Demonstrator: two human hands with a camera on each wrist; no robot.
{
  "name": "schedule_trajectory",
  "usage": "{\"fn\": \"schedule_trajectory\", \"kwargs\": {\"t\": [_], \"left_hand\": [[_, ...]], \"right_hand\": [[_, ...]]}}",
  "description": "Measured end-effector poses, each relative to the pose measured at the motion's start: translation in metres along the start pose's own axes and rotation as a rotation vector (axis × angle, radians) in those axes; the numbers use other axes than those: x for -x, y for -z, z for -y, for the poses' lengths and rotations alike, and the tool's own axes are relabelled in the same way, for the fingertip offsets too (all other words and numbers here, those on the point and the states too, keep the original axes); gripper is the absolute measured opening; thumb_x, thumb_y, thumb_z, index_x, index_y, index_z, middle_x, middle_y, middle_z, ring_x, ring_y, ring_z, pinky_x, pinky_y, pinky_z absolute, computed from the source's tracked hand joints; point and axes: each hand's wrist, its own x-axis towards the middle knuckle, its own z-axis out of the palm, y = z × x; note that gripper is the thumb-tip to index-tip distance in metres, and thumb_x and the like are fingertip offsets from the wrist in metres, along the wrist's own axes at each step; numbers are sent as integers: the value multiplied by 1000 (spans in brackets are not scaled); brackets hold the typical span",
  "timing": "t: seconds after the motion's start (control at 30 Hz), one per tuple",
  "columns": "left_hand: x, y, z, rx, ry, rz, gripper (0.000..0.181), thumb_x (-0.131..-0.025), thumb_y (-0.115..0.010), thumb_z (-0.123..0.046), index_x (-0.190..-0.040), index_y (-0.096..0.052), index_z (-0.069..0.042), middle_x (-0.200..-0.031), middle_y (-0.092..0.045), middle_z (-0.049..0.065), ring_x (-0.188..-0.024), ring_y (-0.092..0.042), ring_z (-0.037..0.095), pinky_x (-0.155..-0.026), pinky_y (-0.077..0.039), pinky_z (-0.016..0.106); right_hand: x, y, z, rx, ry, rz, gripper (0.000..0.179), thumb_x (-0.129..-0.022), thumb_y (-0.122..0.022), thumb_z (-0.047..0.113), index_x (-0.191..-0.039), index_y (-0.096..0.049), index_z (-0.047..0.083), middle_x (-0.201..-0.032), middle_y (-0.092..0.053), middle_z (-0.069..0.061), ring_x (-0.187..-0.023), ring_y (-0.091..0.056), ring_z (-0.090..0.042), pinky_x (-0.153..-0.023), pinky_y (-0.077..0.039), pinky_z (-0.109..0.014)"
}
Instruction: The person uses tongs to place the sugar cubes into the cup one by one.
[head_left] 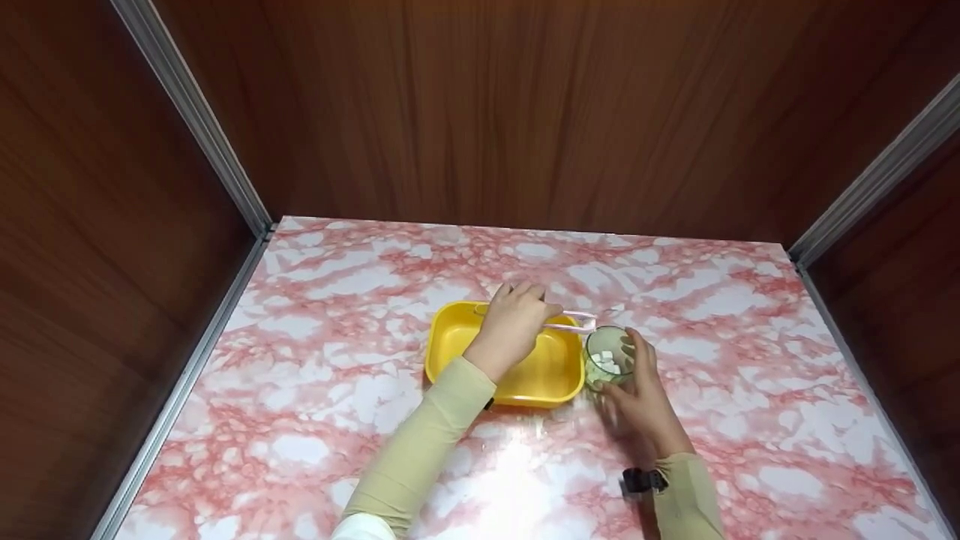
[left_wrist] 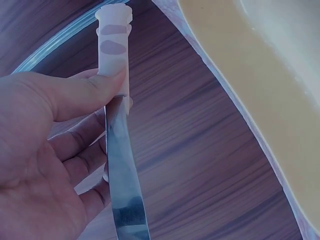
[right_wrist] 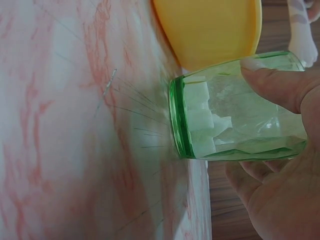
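My left hand (head_left: 514, 326) reaches over a yellow tub (head_left: 551, 360) and holds tongs (left_wrist: 114, 55) between thumb and fingers. The tongs have a metal strip and a pale pinkish plastic end, which points right towards the glass rim in the head view. Around a green see-through glass (right_wrist: 240, 105), on the tub's right, curls my right hand (head_left: 645, 397). The glass stands upright on the table, with several white cubes (head_left: 606, 362) at its bottom. My left hand and forearm hide part of the tub's inside. Nothing shows between the tongs' arms.
The table (head_left: 337, 315) has a red and white marbled top. Dark wood panels (head_left: 487, 112) with metal edge strips (head_left: 202, 127) close it in at the back and both sides. A black strap device (head_left: 643, 480) sits on my right wrist.
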Motion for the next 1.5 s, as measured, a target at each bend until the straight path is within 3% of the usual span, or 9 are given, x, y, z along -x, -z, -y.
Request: {"fn": "schedule_trajectory", "kwargs": {"t": [0.2, 0.37, 0.63, 0.93, 1.13, 1.5], "left_hand": [[-1, -2, -8, -1, -21, -2, 37, -84, -73, -17, -117, -69, -34, -114, -61, -1, -113, -49, 17, -102, -35, 43], [-1, -6, -14, 0, -33, 11, 34, -84, -73, -19, -115, -70, -34, -121, -60, -2, -118, -47, 18, -107, -29, 45], [0, -12, -19, -12, -54, -7, 37, -83, -73, -17, -115, -70, -35, -123, -59, -4, -117, -47, 15, -91, -39, 38], [0, -16, -27, 19, -31, 63, 42, -81, -75, -20, -120, -67, -33, -135, -53, -2, -124, -45, 17, -103, -35, 43], [1, -21, -29, 37, -24, 78, 40, -82, -75, -20, -118, -68, -33, -132, -56, -1, -123, -46, 18, -106, -31, 47], [4, -26, -28, 27, -44, 46, 36, -82, -75, -15, -112, -72, -33, -120, -61, -3, -112, -51, 16, -97, -39, 42]], "right_hand": [[-1, 1, -1, 11, 24, -5, 96, -81, -72, -1, -152, -15, 30, -147, -23, -15, -133, -28, -46, -102, -33, -55], [0, 1, -1, 19, 10, -3, 97, -81, -72, -2, -152, -14, 32, -148, -22, -13, -134, -29, -44, -101, -35, -53], [-1, -1, -2, 33, 43, -27, 98, -78, -70, -9, -152, -16, 25, -145, -24, -13, -132, -31, -42, -105, -29, -54], [-1, -1, -1, -5, 26, -17, 98, -78, -70, -10, -152, -16, 26, -146, -23, -13, -132, -32, -42, -105, -30, -51], [0, -1, -1, 23, 33, -22, 98, -78, -71, -7, -152, -16, 26, -145, -24, -13, -133, -31, -41, -106, -28, -52], [-1, -2, -3, 33, 49, -33, 97, -77, -72, -8, -151, -18, 23, -144, -25, -14, -133, -30, -41, -107, -25, -54]]}}
